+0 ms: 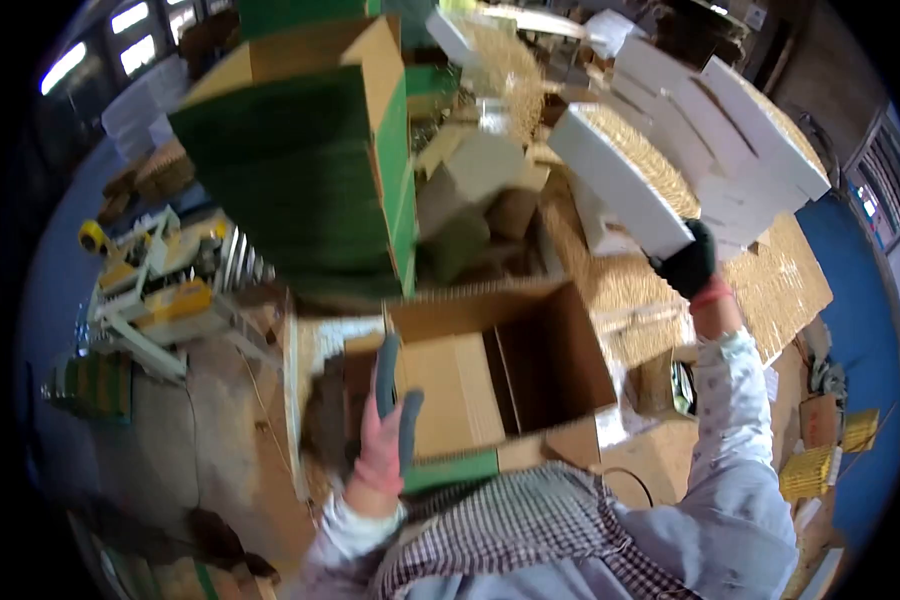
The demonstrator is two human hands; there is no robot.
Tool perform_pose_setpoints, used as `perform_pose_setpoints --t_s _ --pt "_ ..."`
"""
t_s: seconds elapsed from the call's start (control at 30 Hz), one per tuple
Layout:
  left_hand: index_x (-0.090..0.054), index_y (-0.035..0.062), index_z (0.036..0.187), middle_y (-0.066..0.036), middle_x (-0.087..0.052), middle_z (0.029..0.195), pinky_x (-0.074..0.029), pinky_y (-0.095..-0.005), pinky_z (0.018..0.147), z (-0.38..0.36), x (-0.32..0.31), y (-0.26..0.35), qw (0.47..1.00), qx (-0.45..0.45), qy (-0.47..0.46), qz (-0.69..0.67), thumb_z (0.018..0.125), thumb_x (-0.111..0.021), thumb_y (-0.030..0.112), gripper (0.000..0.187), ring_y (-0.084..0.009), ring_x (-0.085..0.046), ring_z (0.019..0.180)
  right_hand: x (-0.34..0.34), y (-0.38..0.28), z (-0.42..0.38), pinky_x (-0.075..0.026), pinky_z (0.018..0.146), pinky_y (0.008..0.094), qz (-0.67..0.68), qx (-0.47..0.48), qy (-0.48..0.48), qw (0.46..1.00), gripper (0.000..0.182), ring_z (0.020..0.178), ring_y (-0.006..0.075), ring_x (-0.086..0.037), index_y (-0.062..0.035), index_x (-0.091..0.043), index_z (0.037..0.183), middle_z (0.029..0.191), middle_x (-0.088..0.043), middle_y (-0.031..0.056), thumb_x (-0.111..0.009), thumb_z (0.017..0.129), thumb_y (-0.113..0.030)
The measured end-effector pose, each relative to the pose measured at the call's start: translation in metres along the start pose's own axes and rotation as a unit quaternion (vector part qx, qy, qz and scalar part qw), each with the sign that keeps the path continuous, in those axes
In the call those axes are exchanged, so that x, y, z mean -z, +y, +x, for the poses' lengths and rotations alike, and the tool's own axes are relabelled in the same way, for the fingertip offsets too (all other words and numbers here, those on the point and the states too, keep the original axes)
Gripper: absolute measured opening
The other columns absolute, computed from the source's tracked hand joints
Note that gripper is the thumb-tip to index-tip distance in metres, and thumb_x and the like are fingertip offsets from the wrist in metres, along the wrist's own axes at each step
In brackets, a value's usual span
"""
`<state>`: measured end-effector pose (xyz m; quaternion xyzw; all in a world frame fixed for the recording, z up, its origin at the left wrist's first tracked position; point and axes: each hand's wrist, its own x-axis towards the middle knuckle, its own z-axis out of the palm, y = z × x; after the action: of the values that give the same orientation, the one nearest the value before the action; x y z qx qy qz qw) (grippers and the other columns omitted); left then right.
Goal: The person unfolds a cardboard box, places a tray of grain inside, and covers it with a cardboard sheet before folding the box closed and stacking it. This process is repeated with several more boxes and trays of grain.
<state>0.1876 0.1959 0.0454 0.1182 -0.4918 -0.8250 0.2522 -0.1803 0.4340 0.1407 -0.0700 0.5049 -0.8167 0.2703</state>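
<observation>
In front of me stands an open cardboard box [450, 392] with a bare brown bottom and an upright inner wall or flap. My left hand [385, 430], in a pink and grey glove, is at the box's left side with thumb and fingers stretched out and apart. My right hand [688, 262], in a dark glove with a pink cuff, is closed round the near corner of a white-sided box with a straw-coloured, ridged top [620, 180]. This white-sided box is tilted, to the right of and beyond the cardboard box. The fingertips are partly hidden.
A tall green cardboard carton [290, 170] stands open at the back left. More white boxes [705, 140] are stacked at the right on straw-coloured sheets [780, 280]. A white metal frame [150, 290] with yellow parts stands left. Yellow bundles [808, 472] lie at the far right.
</observation>
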Motion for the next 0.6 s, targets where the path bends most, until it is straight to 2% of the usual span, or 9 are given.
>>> perform_pose_setpoints --t_s 0.1,0.2,0.27,0.37,0.4,0.43,0.5,0.53,0.6 --pt "-0.026 0.0111 0.138 -0.006 -0.052 0.119 -0.041 -0.0273 0.092 0.011 -0.008 0.002 0.986 0.087 -0.011 -0.144 0.088 -0.047 0.001 0.055 -0.0137 -0.050 0.108 0.020 0.005 -0.060 -0.045 0.048 0.0392 -0.062 0.013 -0.080 0.995 0.025 0.076 0.0276 -0.057 -0.0159 -0.054 0.093 0.089 -0.058 0.0065 -0.044 0.083 -0.036" --pt "-0.032 0.0119 0.136 -0.004 -0.054 0.114 -0.046 -0.0260 0.084 0.031 -0.016 -0.008 0.998 0.002 0.033 -0.047 0.091 -0.045 0.007 0.047 -0.0125 -0.054 0.100 0.014 0.008 -0.101 -0.049 0.047 0.0427 -0.112 0.007 -0.094 0.989 0.025 0.068 0.0314 -0.060 -0.0114 -0.052 0.090 0.087 -0.059 0.0093 -0.048 0.082 -0.035" --pt "-0.023 0.0025 0.138 -0.007 -0.026 0.142 -0.019 -0.0266 0.107 0.034 -0.019 -0.005 0.999 -0.029 0.030 -0.001 0.093 -0.043 0.016 0.051 -0.0173 -0.027 0.129 0.021 0.011 -0.113 -0.051 0.046 0.0451 -0.150 0.009 -0.094 0.984 0.021 0.059 0.0337 -0.060 -0.0072 -0.048 0.083 0.082 -0.053 0.0097 -0.053 0.082 -0.027" --pt "-0.023 0.0013 0.137 -0.007 -0.026 0.142 -0.018 -0.0270 0.108 0.039 0.010 -0.050 0.985 -0.017 0.014 -0.173 0.096 -0.036 0.021 0.047 -0.0178 -0.027 0.129 0.033 0.009 -0.119 -0.049 0.058 0.0312 -0.485 0.142 -0.186 0.843 0.013 0.071 0.0201 -0.055 -0.0070 -0.042 0.074 0.076 -0.042 0.0043 -0.050 0.083 -0.012" --pt "-0.040 0.0059 0.128 -0.004 -0.052 0.118 -0.044 -0.0307 0.089 0.035 0.018 -0.045 0.942 -0.004 -0.178 -0.284 0.093 -0.046 0.026 0.041 -0.0171 -0.054 0.102 0.023 0.009 -0.126 -0.046 0.062 0.0265 -0.367 0.059 -0.202 0.906 0.011 0.075 0.0161 -0.049 -0.0060 -0.045 0.075 0.077 -0.046 0.0052 -0.052 0.081 -0.011" --pt "-0.023 0.0033 0.138 -0.006 -0.027 0.142 -0.018 -0.0273 0.108 0.040 0.021 -0.060 0.947 0.035 -0.066 -0.313 0.097 -0.032 0.029 0.049 -0.0172 -0.027 0.129 0.007 0.005 -0.123 -0.048 0.058 0.0274 -0.541 0.180 -0.275 0.774 0.016 0.072 0.0171 -0.054 -0.0040 -0.052 0.082 0.080 -0.051 0.0074 -0.054 0.081 -0.020" --pt "-0.024 0.0054 0.138 -0.005 -0.027 0.142 -0.018 -0.0277 0.108 0.034 0.018 -0.072 0.898 0.084 -0.082 -0.423 0.096 -0.034 0.030 0.049 -0.0171 -0.026 0.130 -0.059 0.008 -0.151 -0.050 0.053 0.0288 -0.461 -0.028 -0.181 0.868 0.030 0.067 0.0183 -0.059 -0.0015 -0.056 0.091 0.085 -0.056 0.0083 -0.053 0.081 -0.030" --pt "-0.042 0.0066 0.127 -0.005 -0.052 0.116 -0.041 -0.0275 0.090 0.012 -0.021 0.001 0.959 0.061 -0.033 -0.273 0.094 -0.044 0.030 0.041 -0.0142 -0.051 0.104 -0.091 0.010 -0.160 -0.049 0.061 0.0318 -0.397 -0.119 -0.158 0.896 0.012 0.070 0.0179 -0.055 -0.0019 -0.054 0.085 0.082 -0.053 0.0051 -0.054 0.080 -0.013" --pt "-0.042 0.0061 0.127 -0.004 -0.052 0.114 -0.041 -0.0259 0.089 0.023 0.000 -0.008 0.984 0.022 0.000 -0.179 0.094 -0.045 0.026 0.039 -0.0130 -0.050 0.103 -0.074 0.028 -0.140 -0.053 0.065 0.0350 -0.557 -0.036 -0.241 0.794 0.013 0.074 0.0202 -0.059 0.0009 -0.054 0.086 0.081 -0.053 0.0088 -0.055 0.075 -0.007"
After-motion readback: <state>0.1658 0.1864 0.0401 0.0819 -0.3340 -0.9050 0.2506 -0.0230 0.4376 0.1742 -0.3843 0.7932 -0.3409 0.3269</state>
